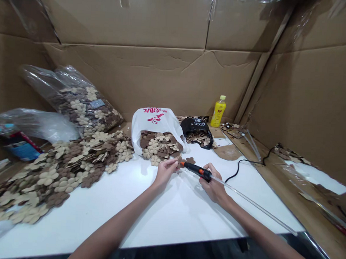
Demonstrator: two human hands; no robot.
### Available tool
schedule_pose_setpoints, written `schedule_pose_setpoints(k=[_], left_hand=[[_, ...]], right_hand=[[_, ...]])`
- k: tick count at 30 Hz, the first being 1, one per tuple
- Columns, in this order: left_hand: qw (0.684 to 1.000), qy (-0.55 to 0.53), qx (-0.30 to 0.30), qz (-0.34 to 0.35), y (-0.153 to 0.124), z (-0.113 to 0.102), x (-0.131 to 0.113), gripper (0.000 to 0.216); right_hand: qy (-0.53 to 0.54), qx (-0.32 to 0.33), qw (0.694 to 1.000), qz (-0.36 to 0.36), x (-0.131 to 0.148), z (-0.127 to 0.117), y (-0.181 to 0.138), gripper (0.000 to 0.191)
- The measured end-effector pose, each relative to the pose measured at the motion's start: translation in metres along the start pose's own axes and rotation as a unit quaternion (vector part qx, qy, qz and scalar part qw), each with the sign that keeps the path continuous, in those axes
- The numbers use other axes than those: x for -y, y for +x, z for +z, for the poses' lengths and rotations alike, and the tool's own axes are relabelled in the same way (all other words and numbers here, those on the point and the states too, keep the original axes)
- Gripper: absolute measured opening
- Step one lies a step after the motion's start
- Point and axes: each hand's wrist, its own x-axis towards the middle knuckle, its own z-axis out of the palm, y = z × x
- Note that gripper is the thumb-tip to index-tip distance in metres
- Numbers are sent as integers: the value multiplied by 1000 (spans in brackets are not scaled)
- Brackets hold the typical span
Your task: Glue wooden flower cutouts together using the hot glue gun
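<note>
My right hand [213,185] is closed around the handle of a black and orange glue gun [196,170], with a long clear glue stick [253,205] sticking out of its back toward the table's front edge. The orange nozzle points left at my left hand [166,171], whose fingers pinch a small brown felt flower [179,160]. The nozzle tip is at or very close to this flower; contact cannot be made out. Just behind it lies another brown flower [190,160]. Beyond my left hand, a white plastic bag [161,123] lies open with beige and brown flowers spilling from its mouth.
A large pile of felt flowers [69,170] covers the left side of the white table [162,221], before a full clear bag [84,105]. A black bag [194,126] and a yellow bottle [218,111] stand behind. A black cord [243,161] runs right. Cardboard walls [120,72] enclose the table.
</note>
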Motion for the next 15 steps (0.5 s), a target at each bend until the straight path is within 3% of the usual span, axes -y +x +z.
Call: schedule_pose_setpoints(k=[15], left_hand=[[999, 23, -19, 23, -1, 0, -1, 37]], right_hand=[[-14, -12, 1000, -18, 0, -2, 1, 4]])
